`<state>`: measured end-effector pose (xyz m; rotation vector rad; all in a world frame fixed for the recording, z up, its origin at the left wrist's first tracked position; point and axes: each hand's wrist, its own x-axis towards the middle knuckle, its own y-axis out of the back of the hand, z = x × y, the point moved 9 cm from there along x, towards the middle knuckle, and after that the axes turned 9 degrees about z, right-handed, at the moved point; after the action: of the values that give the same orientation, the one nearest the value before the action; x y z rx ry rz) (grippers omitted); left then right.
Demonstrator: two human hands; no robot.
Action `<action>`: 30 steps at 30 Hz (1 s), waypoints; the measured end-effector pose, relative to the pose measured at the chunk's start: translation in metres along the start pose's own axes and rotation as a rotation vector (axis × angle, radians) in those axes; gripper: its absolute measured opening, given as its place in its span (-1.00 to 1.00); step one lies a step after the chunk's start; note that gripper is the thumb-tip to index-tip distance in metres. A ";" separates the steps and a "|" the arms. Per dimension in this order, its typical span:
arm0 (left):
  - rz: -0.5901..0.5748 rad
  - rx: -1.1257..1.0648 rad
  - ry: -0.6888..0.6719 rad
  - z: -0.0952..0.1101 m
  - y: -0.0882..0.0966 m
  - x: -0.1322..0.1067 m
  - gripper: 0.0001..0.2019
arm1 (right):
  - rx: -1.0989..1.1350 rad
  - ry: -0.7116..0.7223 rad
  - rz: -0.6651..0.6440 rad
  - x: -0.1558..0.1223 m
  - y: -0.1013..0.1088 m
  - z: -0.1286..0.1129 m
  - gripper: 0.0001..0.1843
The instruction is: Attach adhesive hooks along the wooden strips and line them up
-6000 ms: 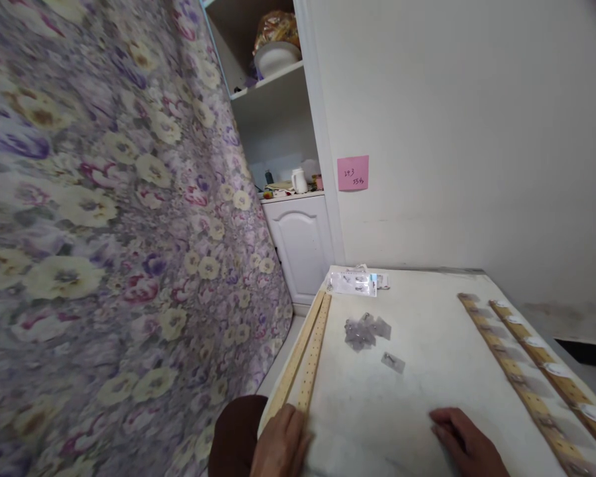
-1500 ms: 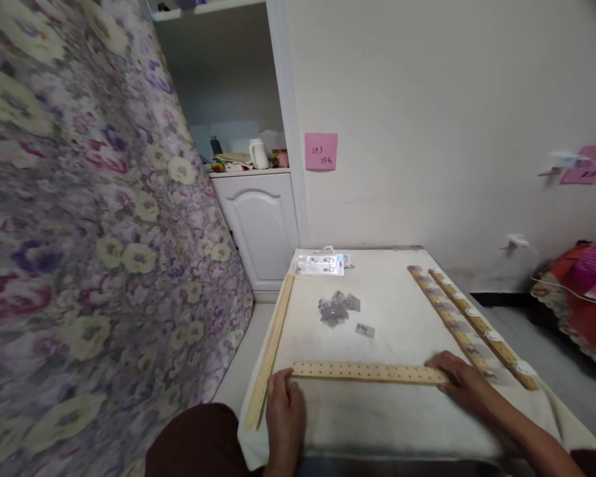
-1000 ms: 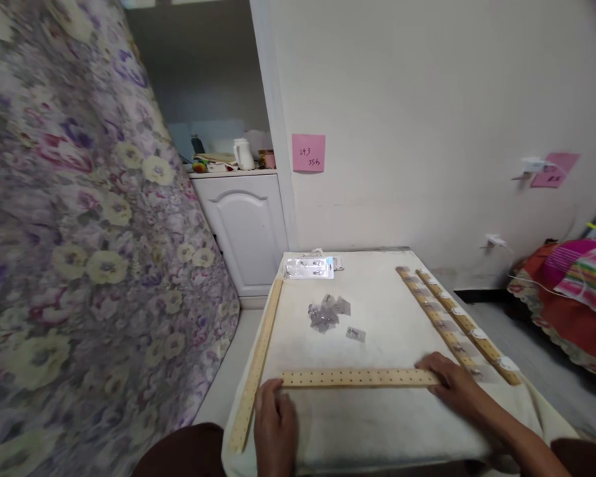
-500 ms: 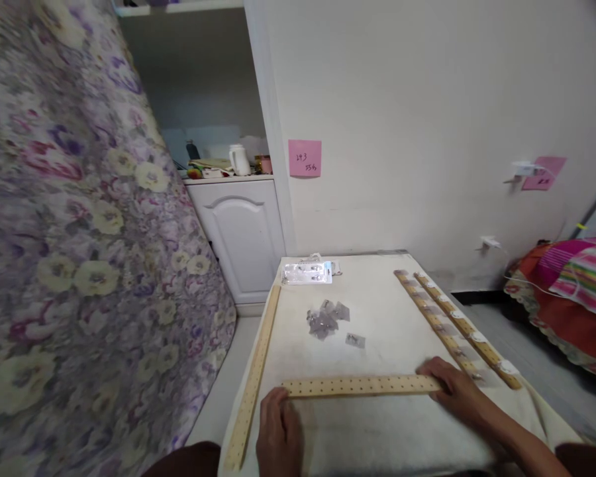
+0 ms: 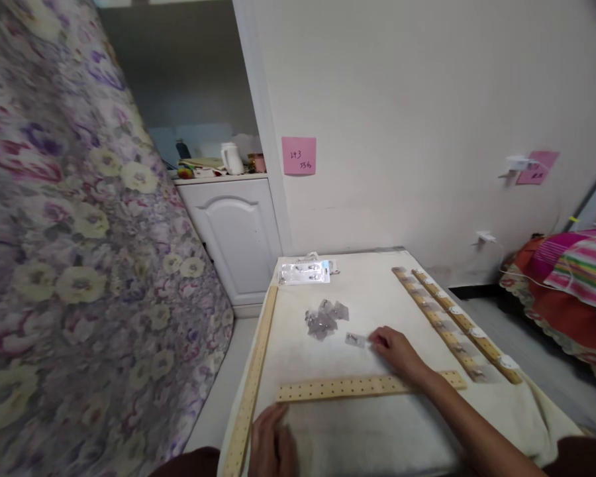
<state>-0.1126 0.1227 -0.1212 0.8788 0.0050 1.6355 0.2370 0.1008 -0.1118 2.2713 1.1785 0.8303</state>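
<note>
A pale wooden strip with rows of holes (image 5: 342,388) lies crosswise near the front of the cloth-covered table. My left hand (image 5: 272,442) rests just below its left end, fingers loosely bent and a little apart, holding nothing. My right hand (image 5: 395,351) reaches over the strip, its forearm crossing the strip's right part. Thumb and forefinger come together at the right edge of a small clear plastic packet (image 5: 355,340) with a small metal piece inside. Behind that packet lies a loose pile of similar packets (image 5: 322,321).
Another holed wooden strip (image 5: 252,391) runs along the table's left edge. Two strips bearing packets (image 5: 440,322) and white round pieces (image 5: 474,332) lie at the right. Clear blister packaging (image 5: 304,272) sits at the back. A floral curtain (image 5: 89,265) hangs left.
My right hand has let go of the wooden strip's right end and moved forward and left to the single packet. My left hand has slipped off the strip's left end, slightly toward me.
</note>
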 end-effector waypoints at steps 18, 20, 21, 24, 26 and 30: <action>0.043 0.040 0.246 -0.019 0.000 0.008 -0.63 | -0.035 -0.151 0.027 0.018 -0.046 0.004 -0.86; 0.050 0.031 0.243 -0.021 0.000 0.008 -0.64 | -0.031 -0.148 0.028 0.017 -0.047 0.003 -0.87; 0.052 0.024 0.239 -0.021 0.001 0.008 -0.64 | -0.027 -0.147 0.031 0.017 -0.047 0.002 -0.87; 0.039 0.007 0.224 -0.023 0.000 0.006 -0.64 | 0.005 -0.149 0.051 0.017 -0.046 -0.002 -0.89; 0.021 -0.003 0.217 -0.025 -0.002 0.005 -0.64 | 0.054 -0.150 0.070 0.017 -0.044 -0.005 -0.90; 0.048 -0.030 0.198 -0.026 0.002 0.004 -0.66 | 0.229 -0.169 0.045 0.011 -0.047 -0.019 -0.95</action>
<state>-0.1288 0.1377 -0.1366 0.6958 0.0976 1.7580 0.2027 0.1375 -0.1241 2.5036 1.2015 0.5283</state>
